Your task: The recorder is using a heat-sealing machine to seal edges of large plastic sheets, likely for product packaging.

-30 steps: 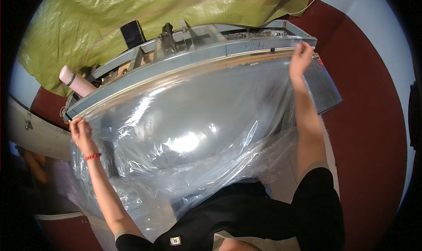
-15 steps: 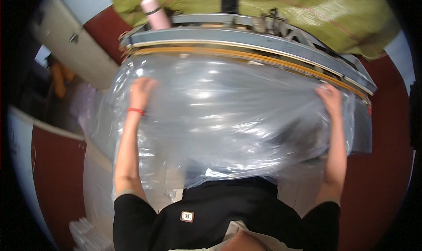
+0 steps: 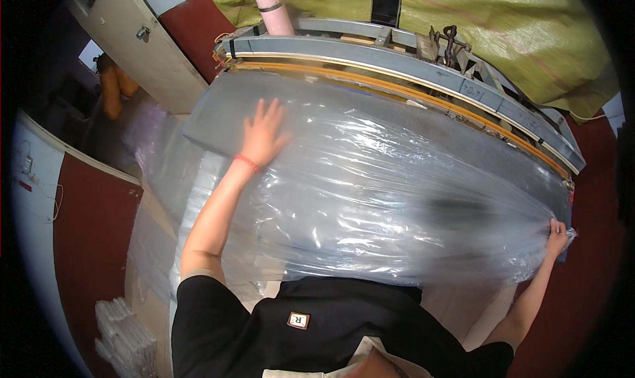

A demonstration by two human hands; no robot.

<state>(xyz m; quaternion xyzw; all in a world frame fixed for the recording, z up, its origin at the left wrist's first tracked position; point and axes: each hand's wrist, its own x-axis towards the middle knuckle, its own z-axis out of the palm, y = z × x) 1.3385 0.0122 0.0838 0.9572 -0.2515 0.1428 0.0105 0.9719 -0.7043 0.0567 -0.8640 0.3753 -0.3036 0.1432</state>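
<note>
A wide sheet of clear plastic film [image 3: 370, 193] spreads over the grey work surface [image 3: 231, 100] in front of me. My left hand [image 3: 263, 134], a red band at its wrist, has its fingers spread over the film's upper left part; whether it presses on the film I cannot tell. At the far right, my right hand [image 3: 558, 236] is closed on the film's gathered edge, next to the surface's right end. Creases run from that grip across the sheet toward the left.
Behind the surface runs a long metal sealing frame [image 3: 397, 66] with an orange strip. A pink bottle [image 3: 274, 14] and a black phone [image 3: 385, 9] stand behind it. Stacked plastic bags [image 3: 122, 338] lie at lower left, near an open door [image 3: 139, 37].
My right hand has moved right and nearer to me, pulling the film's edge taut. My left hand has opened and shifted right. The surface's upper left now shows uncovered.
</note>
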